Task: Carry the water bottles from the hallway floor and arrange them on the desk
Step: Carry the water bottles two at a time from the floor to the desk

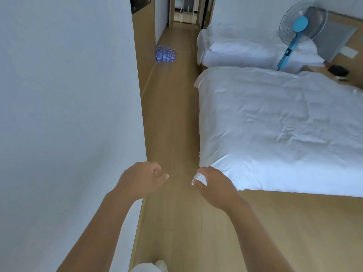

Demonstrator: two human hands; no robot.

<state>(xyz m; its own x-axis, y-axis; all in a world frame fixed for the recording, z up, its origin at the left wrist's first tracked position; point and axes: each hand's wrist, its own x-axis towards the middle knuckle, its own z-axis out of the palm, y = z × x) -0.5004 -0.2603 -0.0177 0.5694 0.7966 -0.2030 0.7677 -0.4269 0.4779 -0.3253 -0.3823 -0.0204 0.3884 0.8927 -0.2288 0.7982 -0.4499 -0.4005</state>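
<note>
Far down the hallway floor against the left wall stand the bottles [165,54], while the left hand [140,180] hangs loosely curled and empty and the right hand [211,182] pinches something small and white, so the fetching step likely calls for walking there.

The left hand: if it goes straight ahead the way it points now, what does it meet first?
Probably nothing close: the left hand points along bare floor. Far ahead stand the water bottles, slightly left by the wall; depth is unclear.
</note>
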